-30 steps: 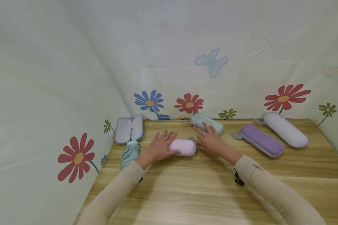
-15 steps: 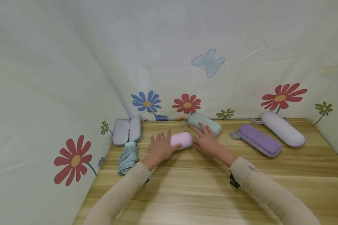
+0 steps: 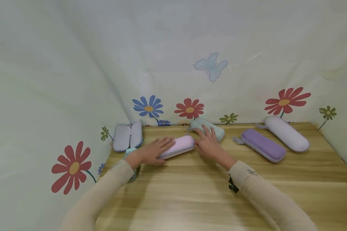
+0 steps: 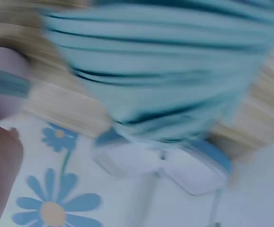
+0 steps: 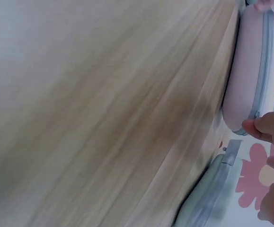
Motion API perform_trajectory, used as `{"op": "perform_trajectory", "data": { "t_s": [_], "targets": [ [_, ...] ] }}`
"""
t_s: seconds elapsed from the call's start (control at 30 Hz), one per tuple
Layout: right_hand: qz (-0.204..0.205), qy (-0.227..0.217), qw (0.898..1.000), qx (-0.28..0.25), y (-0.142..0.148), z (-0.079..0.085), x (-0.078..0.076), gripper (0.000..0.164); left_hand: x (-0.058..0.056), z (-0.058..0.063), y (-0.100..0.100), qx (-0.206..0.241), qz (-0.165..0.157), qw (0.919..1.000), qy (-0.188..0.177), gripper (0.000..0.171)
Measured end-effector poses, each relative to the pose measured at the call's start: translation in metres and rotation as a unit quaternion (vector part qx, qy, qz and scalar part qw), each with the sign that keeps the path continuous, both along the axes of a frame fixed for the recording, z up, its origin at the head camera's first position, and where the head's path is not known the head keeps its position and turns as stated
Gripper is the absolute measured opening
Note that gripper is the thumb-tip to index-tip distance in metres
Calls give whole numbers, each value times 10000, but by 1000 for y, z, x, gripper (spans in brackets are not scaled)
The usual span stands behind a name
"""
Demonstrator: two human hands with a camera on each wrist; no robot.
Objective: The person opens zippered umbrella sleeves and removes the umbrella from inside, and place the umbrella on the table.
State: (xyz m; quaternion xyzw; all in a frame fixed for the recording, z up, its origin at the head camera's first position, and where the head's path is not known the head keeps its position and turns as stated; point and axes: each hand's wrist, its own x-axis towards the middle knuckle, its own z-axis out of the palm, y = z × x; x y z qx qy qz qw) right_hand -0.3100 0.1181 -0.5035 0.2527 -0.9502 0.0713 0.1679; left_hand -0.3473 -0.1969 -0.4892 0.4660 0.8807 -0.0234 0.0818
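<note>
Fingers of the left hand point(image 3: 153, 152) lie straight over the left end of the pink case point(image 3: 180, 146), thumb spread apart on the near side. At its right end, the right hand point(image 3: 209, 148) pinches the zip point(image 5: 263, 66) between thumb and forefinger. The case sits between both hands, left of centre towards the surface's back edge, near the green case point(image 3: 218, 131).

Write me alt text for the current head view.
A person's left hand rests on a pink case on a wooden table; the right hand touches its right end. A green case lies behind the right hand, a purple case and a pale case farther right, an open case back left.
</note>
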Motion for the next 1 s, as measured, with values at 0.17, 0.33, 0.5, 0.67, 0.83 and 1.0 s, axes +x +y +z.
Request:
{"op": "perform_trajectory", "data": {
  "t_s": [0.17,0.33,0.5,0.67,0.83,1.0],
  "targets": [
    [-321,-262,9991,-98,-1,-9,-4,16,6,-13,-11,243,-429,9983,-321,103],
    [-491,-455,9975,-246,-4,-11,-8,18,14,-22,-3,448,-255,9987,-38,100],
    [-596,-260,9976,-232,-7,-12,-10,17,27,-25,10,570,-23,9971,498,98],
    [-670,-288,9970,-264,-8,-18,-4,13,49,-31,30,602,201,9943,859,102],
    [-112,-344,9983,-460,-16,-23,4,11,72,-34,61,672,967,9867,1124,101],
    [199,-155,9977,-628,-21,-18,7,11,84,-28,91,666,1677,9749,1306,93]
  ]
}}
